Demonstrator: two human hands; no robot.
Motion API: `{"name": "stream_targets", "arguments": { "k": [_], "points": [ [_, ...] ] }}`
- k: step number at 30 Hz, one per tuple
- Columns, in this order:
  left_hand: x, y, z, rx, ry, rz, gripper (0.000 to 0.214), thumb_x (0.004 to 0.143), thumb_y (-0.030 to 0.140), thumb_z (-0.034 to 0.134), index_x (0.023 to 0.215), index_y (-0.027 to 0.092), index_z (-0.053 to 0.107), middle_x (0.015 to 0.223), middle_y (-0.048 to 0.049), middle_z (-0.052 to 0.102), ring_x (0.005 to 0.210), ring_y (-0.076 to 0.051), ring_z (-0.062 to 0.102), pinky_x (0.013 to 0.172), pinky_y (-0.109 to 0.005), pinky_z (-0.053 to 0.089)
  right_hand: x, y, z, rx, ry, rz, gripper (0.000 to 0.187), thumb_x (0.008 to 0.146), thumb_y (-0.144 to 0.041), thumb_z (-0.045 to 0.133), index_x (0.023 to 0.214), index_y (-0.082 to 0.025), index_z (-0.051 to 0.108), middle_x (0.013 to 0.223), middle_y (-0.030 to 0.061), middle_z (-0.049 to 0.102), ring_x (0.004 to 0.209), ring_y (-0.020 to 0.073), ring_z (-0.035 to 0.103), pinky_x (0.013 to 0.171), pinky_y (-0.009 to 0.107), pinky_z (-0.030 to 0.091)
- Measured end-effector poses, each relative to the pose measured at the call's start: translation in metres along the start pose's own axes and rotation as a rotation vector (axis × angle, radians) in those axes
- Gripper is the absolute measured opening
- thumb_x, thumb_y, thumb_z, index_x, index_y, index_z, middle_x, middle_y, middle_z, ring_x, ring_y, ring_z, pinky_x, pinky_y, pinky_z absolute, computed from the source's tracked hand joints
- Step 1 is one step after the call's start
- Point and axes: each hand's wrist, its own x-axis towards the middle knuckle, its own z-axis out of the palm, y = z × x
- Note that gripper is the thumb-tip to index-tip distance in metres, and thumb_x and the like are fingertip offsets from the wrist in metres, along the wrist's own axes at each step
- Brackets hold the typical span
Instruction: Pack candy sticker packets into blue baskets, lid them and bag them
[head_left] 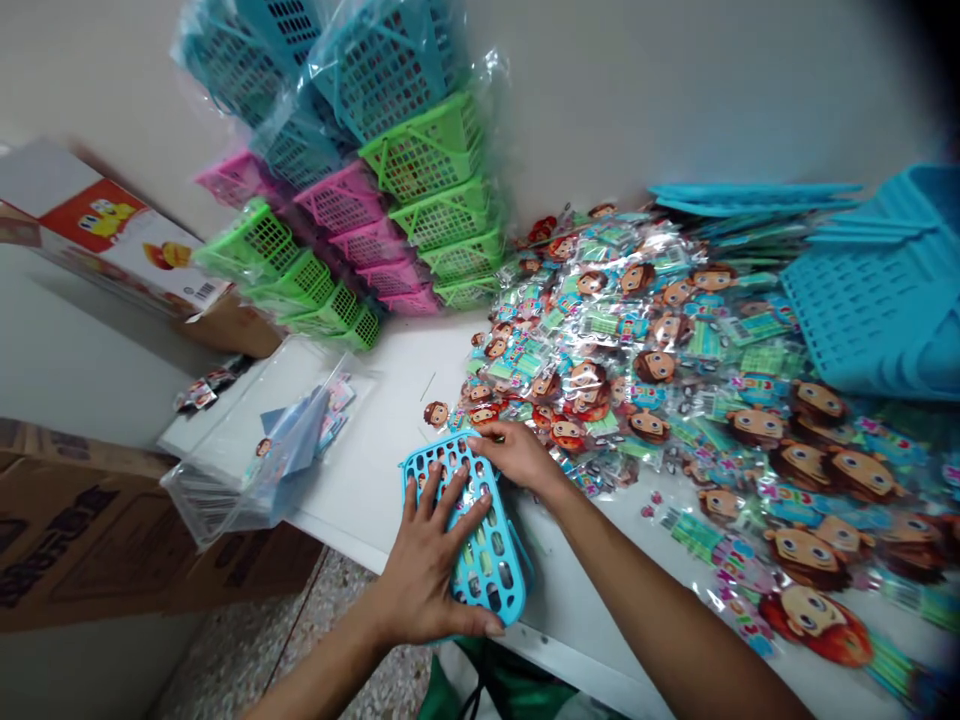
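Blue plastic basket (487, 572) lies near the front edge of the white surface (375, 490), seen from the head camera. The left hand (427, 580) is open and flat on it, fingers spread wide, probably to keep it from sliding. The right hand (517, 455) bends its fingers over the far rim and holds it (just beside the pile of cartoon packets (660, 370)). Wrapped basket stacks (420, 190) lean at the wall.

Table (375, 500) carries blue basket (489, 562), cartoon packets (660, 340), stacked baskets (427, 160).
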Motion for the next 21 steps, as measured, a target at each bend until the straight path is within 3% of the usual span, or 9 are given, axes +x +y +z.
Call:
{"name": "stream_targets", "arguments": {
  "k": [5,7,10,13,17,19,21],
  "points": [
    [0.0,-0.002,0.002,-0.05,0.045,0.004,0.11,0.051,0.086,0.047,0.144,0.033,0.019,0.155,-0.0066,0.006,0.137,-0.045,0.0,0.104,-0.067,0.0,0.006,0.012,0.008,-0.009,-0.052,0.07,0.03,0.078,-0.043,0.055,0.087,-0.016,0.065,0.062,-0.0007,0.063,0.048,0.0107,0.053,0.043,0.021,0.038],
    [-0.001,-0.001,0.001,-0.08,0.052,0.002,0.11,0.052,0.085,0.049,0.144,0.033,0.018,0.154,-0.0067,0.008,0.137,-0.045,0.001,0.103,-0.068,0.0,0.009,0.011,0.005,-0.079,-0.079,0.056,0.03,0.078,-0.042,0.055,0.089,-0.016,0.066,0.063,0.0005,0.065,0.048,0.0114,0.054,0.042,0.021,0.038],
    [-0.003,0.0,-0.002,-0.138,0.081,-0.002,0.108,0.052,0.083,0.051,0.143,0.034,0.019,0.154,-0.0066,0.011,0.137,-0.046,0.003,0.102,-0.07,0.001,0.014,0.004,0.004,-0.215,-0.077,-0.045,0.03,0.08,-0.041,0.055,0.097,-0.02,0.067,0.085,0.0037,0.07,0.071,0.0164,0.063,0.062,0.028,0.049],
    [-0.005,0.0,-0.004,-0.191,0.117,-0.011,0.107,0.052,0.083,0.052,0.143,0.035,0.021,0.154,-0.0065,0.012,0.137,-0.046,0.003,0.102,-0.071,0.0,0.016,-0.002,0.009,-0.382,-0.052,-0.169,0.031,0.085,-0.04,0.048,0.099,-0.021,0.068,0.102,0.0052,0.068,0.095,0.0202,0.06,0.085,0.035,0.045],
    [-0.008,-0.001,-0.003,-0.259,0.173,-0.009,0.101,0.057,0.079,0.053,0.142,0.033,0.025,0.153,-0.0068,0.017,0.137,-0.044,0.004,0.103,-0.069,0.001,0.012,-0.008,0.017,-0.639,-0.04,-0.259,0.035,0.09,-0.035,0.038,0.098,-0.019,0.068,0.1,0.0076,0.068,0.094,0.0214,0.06,0.086,0.035,0.043],
    [-0.012,-0.003,0.002,-0.328,0.236,-0.031,0.087,0.07,0.069,0.051,0.143,0.03,0.024,0.15,-0.0073,0.026,0.139,-0.038,0.011,0.107,-0.065,0.006,0.01,-0.014,0.02,-0.779,-0.053,-0.296,0.033,0.089,-0.03,0.039,0.096,-0.018,0.069,0.097,0.0097,0.068,0.092,0.0236,0.059,0.085,0.037,0.042],
    [-0.017,-0.004,0.012,-0.418,0.388,-0.116,0.063,0.084,0.052,0.046,0.14,0.027,0.032,0.144,-0.0072,0.038,0.137,-0.029,0.024,0.111,-0.056,0.013,0.009,-0.022,0.023,-0.908,-0.075,-0.35,0.028,0.085,-0.022,0.045,0.1,-0.018,0.068,0.103,0.0117,0.065,0.1,0.0257,0.055,0.09,0.038,0.038]
  ]
}}
